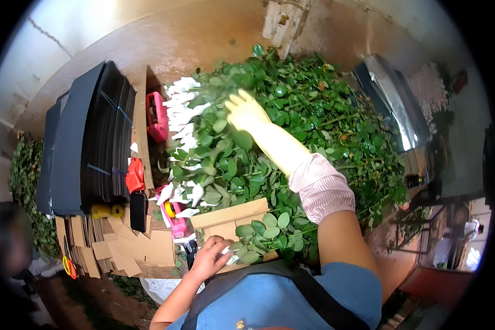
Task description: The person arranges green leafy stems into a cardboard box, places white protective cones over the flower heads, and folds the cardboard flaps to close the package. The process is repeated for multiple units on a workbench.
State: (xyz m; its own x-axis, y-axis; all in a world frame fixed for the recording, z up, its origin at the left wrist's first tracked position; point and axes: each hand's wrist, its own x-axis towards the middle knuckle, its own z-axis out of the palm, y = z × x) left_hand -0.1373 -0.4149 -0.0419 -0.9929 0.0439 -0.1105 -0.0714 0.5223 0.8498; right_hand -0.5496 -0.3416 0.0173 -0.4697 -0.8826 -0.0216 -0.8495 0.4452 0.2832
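Observation:
Leafy green stems (313, 110) lie in a big heap across the table, their flower heads (184, 104) wrapped in white sleeves and lined up on the left side. My right hand (245, 114), in a yellow rubber glove with a striped cuff, reaches over the heap near those heads, fingers stretched and apart. Low in the middle, my bare left hand (210, 257) curls round the white-wrapped head of a flower stem (232, 256). That stem's leaves spread to the right, beside a corrugated cardboard piece (231, 213). Part of the grip is hidden by the fingers.
Black folded sheets (93, 143), strapped in a stack, stand at the left. Pink tape dispensers (157, 117), a red object (135, 176), a dark phone-like slab (138, 212), cardboard pieces (159, 246) and orange-handled scissors (69, 267) lie nearby. A silvery roll (399, 110) is far right.

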